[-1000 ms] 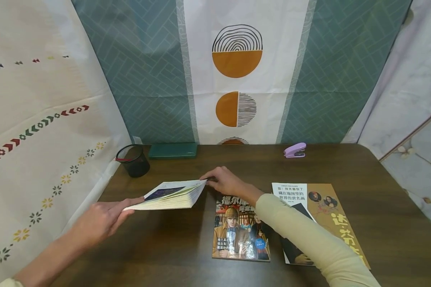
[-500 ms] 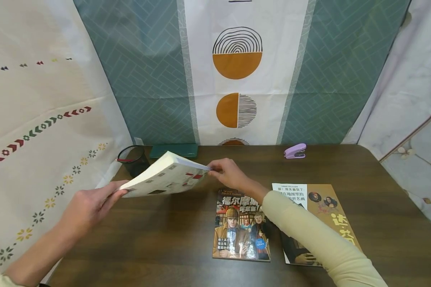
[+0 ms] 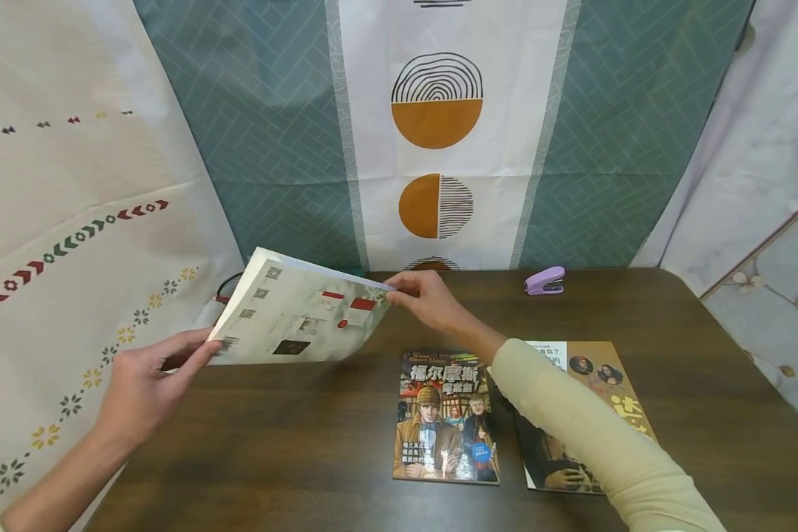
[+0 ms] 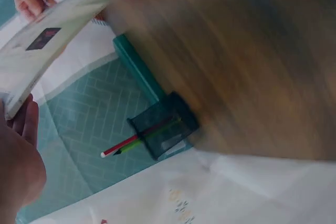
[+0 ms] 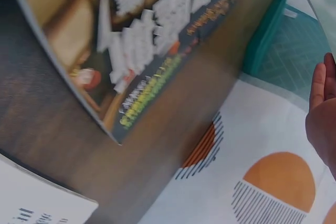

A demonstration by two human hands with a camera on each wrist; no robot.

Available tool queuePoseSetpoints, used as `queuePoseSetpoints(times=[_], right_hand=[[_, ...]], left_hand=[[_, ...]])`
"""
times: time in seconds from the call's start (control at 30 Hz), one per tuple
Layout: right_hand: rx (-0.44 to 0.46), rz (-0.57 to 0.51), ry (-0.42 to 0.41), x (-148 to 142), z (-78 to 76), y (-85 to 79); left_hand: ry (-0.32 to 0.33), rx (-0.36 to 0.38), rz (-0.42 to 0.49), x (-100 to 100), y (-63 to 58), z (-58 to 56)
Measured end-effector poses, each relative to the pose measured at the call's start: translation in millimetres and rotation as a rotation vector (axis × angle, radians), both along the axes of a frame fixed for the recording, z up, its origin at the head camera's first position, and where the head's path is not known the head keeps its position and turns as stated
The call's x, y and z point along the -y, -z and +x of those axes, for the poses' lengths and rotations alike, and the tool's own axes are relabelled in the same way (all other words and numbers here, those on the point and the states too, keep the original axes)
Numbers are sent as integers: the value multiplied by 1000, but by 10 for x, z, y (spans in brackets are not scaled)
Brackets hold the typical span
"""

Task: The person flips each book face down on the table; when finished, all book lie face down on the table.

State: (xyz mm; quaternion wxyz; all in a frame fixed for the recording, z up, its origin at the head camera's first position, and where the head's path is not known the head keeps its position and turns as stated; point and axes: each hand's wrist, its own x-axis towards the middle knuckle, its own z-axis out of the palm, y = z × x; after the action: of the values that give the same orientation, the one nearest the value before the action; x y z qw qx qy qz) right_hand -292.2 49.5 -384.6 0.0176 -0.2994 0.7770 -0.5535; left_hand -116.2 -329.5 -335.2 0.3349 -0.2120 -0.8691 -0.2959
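A thin pale paperback book [image 3: 306, 318] is held up above the left of the table, its back cover with QR codes and small pictures facing me. My left hand [image 3: 149, 377] pinches its lower left corner between thumb and fingers. At the upper right corner, my right hand [image 3: 428, 299] pinches the edge. The left wrist view shows the same book [image 4: 44, 45] tilted, with the left hand [image 4: 21, 166] at its near end. Below the right forearm lies a detective comic book [image 3: 442, 425] flat on the table. Only the right hand's edge [image 5: 323, 98] shows in the right wrist view.
Two overlapping art books lie at the right, a tan one [image 3: 598, 362] and a dark-covered one [image 3: 545, 458], partly behind my sleeve. A purple stapler [image 3: 544, 281] stands at the back. A mesh pen cup [image 4: 163, 124] and a green case [image 4: 139, 69] are at the back left.
The book has been tipped up from nearly level, so its back cover now faces me instead of its front and page edges. Both hands keep their grip and have risen slightly.
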Motion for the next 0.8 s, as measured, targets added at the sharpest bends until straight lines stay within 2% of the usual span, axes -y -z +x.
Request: queuePoseSetpoints(times=[0.13, 0.23, 0.37, 0.47, 0.6, 0.7, 0.8], right_hand=[[3, -26, 19, -9, -40, -77], [10, -27, 32, 20, -69, -131], [34, -37, 60, 68, -101, -182], [50, -38, 86, 99, -114, -211], [58, -21, 115, 143, -129, -229], [68, -41, 130, 195, -156, -225], [79, -64, 146, 265, -186, -219]], left_hand=[[-33, 146, 140, -33, 82, 8], [-77, 263, 181, -28, 155, 19], [-122, 442, 191, -23, 257, 51], [-99, 598, 244, -51, 340, 70], [-38, 779, 384, -111, 456, 90], [-25, 866, 455, -151, 550, 109], [-37, 934, 477, -198, 643, 139]])
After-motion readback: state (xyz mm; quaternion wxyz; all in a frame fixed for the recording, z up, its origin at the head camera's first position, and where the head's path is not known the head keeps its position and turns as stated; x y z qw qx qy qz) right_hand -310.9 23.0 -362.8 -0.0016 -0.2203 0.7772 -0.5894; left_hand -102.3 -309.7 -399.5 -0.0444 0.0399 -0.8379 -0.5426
